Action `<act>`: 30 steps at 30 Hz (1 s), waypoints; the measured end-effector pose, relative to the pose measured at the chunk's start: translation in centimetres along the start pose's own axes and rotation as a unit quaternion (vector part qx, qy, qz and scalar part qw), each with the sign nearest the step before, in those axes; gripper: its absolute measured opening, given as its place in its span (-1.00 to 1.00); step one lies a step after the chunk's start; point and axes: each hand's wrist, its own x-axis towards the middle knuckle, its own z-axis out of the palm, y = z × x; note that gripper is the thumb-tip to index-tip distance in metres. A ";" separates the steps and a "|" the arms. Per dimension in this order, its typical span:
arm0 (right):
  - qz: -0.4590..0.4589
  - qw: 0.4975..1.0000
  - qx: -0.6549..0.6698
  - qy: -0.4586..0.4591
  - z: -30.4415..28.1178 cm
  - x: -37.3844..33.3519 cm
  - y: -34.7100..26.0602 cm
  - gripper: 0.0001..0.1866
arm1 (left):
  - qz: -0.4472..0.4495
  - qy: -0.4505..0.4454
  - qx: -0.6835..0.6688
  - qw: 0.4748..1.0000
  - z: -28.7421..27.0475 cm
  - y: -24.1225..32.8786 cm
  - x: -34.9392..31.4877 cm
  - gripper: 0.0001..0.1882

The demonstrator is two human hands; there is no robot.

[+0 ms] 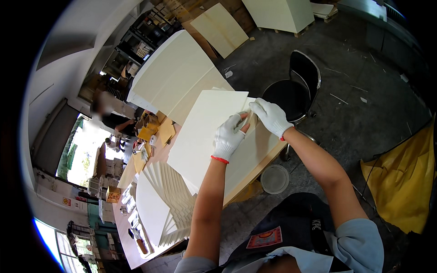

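A large white board (205, 123) lies on top of pale sheets on the table in front of me. My left hand (229, 136), in a white glove with a red cuff and some fingertips bare, is closed at the board's right edge, with bent thumb and fingers there. Just right of it, my right hand (271, 118), gloved alike, reaches in with its fingers bent and pressed together by the board's far right corner. What lies under those fingertips is hidden. The two hands are close together but apart.
Fanned white boards (168, 200) lie to the left, near small tools. A big pale panel stack (182, 73) stands beyond. A black chair (291, 86) and a round tub (274, 179) are to the right, with yellow cloth (403, 177) farther right. Another person (116, 120) works at far left.
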 end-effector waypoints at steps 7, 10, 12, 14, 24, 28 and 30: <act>-0.007 1.000 -0.010 0.007 0.7 0.1 0.7 -0.50 | -0.074 0.000 -0.050 0.996 -0.4 1.1 -0.1 -0.66; -0.007 1.000 -0.017 0.009 0.9 0.2 0.9 -0.51 | -0.031 0.002 -0.023 0.999 -0.4 1.1 -0.1 -0.68; -0.006 1.000 -0.009 0.011 0.9 0.2 0.9 -0.52 | 0.010 0.001 0.024 1.000 -0.4 1.0 0.0 -0.70; -0.004 1.000 -0.014 0.012 0.9 0.2 1.0 -0.53 | 0.032 0.009 0.068 0.997 -0.3 0.8 0.0 -0.71; 0.001 1.000 -0.004 0.010 0.6 0.1 0.6 -0.52 | 0.006 -0.001 0.045 0.999 -0.1 0.7 0.0 -0.69; 0.000 1.000 -0.021 0.001 0.6 0.1 0.5 -0.52 | 0.027 0.037 0.026 0.999 0.2 0.6 0.0 -0.71; -0.003 0.999 -0.031 0.010 0.6 0.0 0.5 -0.52 | 0.026 0.032 0.038 0.998 0.1 0.7 0.0 -0.71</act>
